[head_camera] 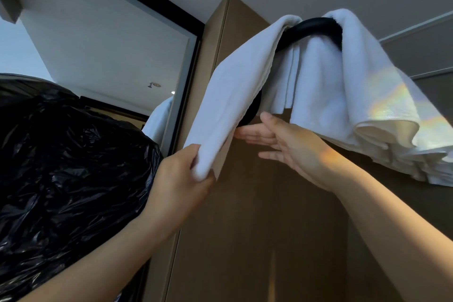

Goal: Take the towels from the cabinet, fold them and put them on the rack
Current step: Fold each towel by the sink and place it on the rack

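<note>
Left hand (181, 174) grips lower end of white terry towel (232, 86) draped over black curved tube rack (311, 29), right hand (282, 140) flat-open just beside it: tug gently, smooth with palm, level both ends.

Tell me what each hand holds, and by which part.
The left hand grips the towel by its lower hanging end. The right hand is open and holds nothing.

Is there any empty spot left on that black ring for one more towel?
Only the bare top arc of the black ring, between the left towel and the right towel. Lower left is crowded: the left hand grips the left towel, the open right hand beside it.
</note>
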Demonstrator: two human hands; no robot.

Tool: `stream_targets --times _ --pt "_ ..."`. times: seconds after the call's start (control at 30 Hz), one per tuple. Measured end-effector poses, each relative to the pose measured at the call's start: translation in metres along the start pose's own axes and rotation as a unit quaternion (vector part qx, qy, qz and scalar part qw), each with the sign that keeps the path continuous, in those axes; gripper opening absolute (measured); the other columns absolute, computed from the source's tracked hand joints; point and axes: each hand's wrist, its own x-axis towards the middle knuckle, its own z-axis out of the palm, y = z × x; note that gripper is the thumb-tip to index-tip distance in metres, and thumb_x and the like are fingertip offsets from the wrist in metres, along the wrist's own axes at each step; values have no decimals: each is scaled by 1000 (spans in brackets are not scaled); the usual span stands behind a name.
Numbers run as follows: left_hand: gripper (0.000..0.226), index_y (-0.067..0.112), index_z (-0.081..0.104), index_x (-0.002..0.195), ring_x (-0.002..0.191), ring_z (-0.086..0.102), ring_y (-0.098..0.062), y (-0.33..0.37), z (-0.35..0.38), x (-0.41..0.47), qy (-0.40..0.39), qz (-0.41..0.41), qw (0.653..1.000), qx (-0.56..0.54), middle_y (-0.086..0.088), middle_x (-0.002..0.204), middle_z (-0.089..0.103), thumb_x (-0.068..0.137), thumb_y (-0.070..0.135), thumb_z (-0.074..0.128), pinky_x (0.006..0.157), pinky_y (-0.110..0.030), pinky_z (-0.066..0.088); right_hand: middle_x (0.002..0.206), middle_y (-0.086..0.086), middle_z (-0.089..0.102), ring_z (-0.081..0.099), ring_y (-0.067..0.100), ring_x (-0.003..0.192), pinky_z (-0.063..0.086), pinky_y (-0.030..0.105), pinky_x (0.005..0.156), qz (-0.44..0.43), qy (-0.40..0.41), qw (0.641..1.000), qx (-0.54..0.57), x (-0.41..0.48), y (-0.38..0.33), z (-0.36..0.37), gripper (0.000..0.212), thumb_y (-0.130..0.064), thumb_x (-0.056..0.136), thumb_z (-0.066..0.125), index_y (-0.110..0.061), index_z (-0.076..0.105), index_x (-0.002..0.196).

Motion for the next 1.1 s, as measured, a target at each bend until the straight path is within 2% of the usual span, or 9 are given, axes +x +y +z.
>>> stream_targets --times 0.17,0.23,0.3,0.5,0.7,0.8,0.93,1.03,1.1 --pt "14 20 65 86 65 60 -13 -8 -14 4 -5 4 999 -33 1 70 63 77 13 73 54 -32 50 111 -23 67 59 -12 102 45 12 86 14 189 966 -175 -23 32 0 33 -49 93 57 -38 64 123" --pt "15 21 66 89 67 60 -11 -10 -17 6 -10 9 999 -33 3 71 64 78 14 73 54 -29 51 114 -18 66 61 -3 103 48 18 84 46 234 959 -151 -25 40 7 37 -47 93 58 -34 61 128" --pt "15 22 66 88 67 60 -10 -12 -18 8 -13 13 999 -34 3 71 63 78 13 73 53 -26 50 119 -13 65 62 4 107 51 28 94 56 254 958 -118 -21 42 11 42 -44 94 59 -32 57 133" --pt "17 26 66 87 69 60 -7 -16 -20 13 -19 17 999 -38 6 69 63 78 14 74 54 -19 49 110 -16 69 62 -12 99 41 -3 80 -107 295 933 -173 -2 10 -4 33 -26 94 62 -24 64 127" --pt "16 25 65 83 70 60 -9 -18 -16 13 -24 21 998 -49 4 69 63 78 12 74 56 -23 49 116 -2 68 63 16 110 40 23 87 64 381 903 -185 12 13 -40 42 -33 95 54 -18 58 133" --pt "15 24 66 85 72 60 -9 -19 -15 14 -28 23 998 -49 3 71 64 78 13 74 59 -27 50 108 -2 68 63 16 104 41 26 87 74 397 895 -189 11 18 -50 43 -35 94 57 -13 60 130" --pt "13 24 64 81 69 60 -11 -20 -13 15 -29 32 998 -39 2 70 63 78 15 73 55 -29 50 123 4 66 65 24 109 48 41 101 66 375 912 -153 20 19 -50 55 -43 91 63 -11 56 135" --pt "13 24 64 82 69 60 -9 -20 -13 16 -30 37 998 -34 3 70 63 78 16 74 55 -28 50 133 4 60 60 23 116 44 34 97 77 361 917 -151 31 12 -45 63 -49 90 63 -10 50 138" --pt "13 23 64 80 69 60 -10 -21 -14 16 -31 35 998 -39 3 69 63 78 15 74 55 -26 49 124 3 57 56 21 109 38 31 86 88 361 915 -157 38 8 -43 59 -50 91 61 -8 52 132"
